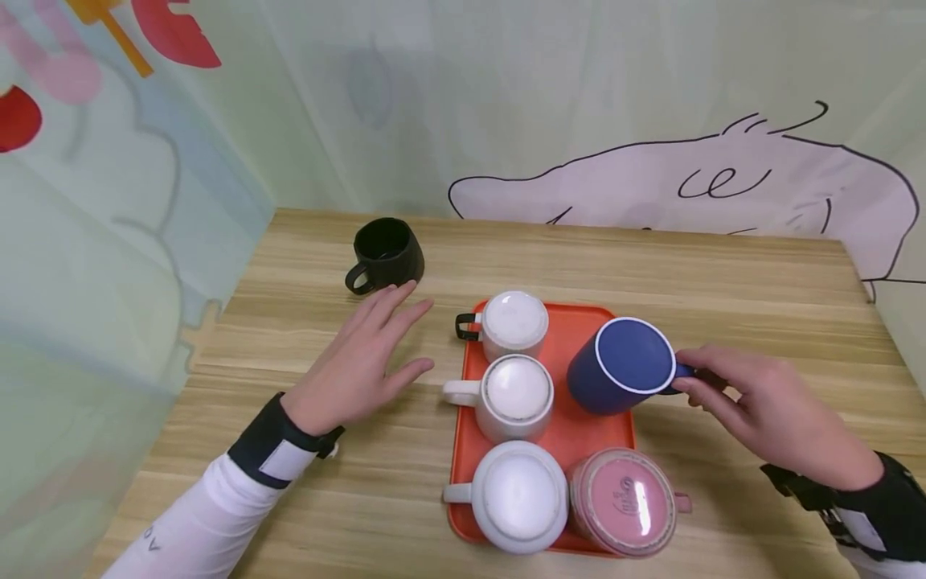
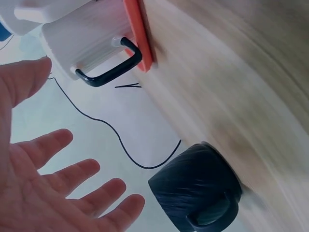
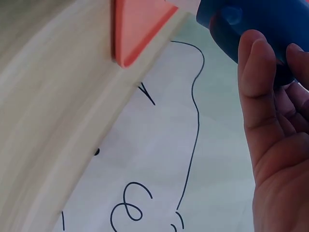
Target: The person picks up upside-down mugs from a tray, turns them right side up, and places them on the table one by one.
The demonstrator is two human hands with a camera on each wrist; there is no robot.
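My right hand (image 1: pixel 767 402) pinches the handle of a blue mug (image 1: pixel 600 378) between thumb and fingers. The mug tilts over the right side of an orange tray (image 1: pixel 560 426), its white-edged round face toward the head camera. In the right wrist view, curled fingers (image 3: pixel 260 92) are on the blue mug's handle (image 3: pixel 227 36). My left hand (image 1: pixel 362 362) is spread, holding nothing, between the tray and a black mug (image 1: pixel 394 261). That mug stands upright on the table, and the left fingertips overlap its lower edge in the head view; the left wrist view shows them apart.
Upside down on the tray are a white mug with a black handle (image 1: pixel 515 322), another white mug (image 1: pixel 517 394), a larger white mug (image 1: pixel 519 498) and a pink mug (image 1: pixel 625 503). A printed curtain (image 1: pixel 579 96) hangs behind the wooden table (image 1: pixel 723 281).
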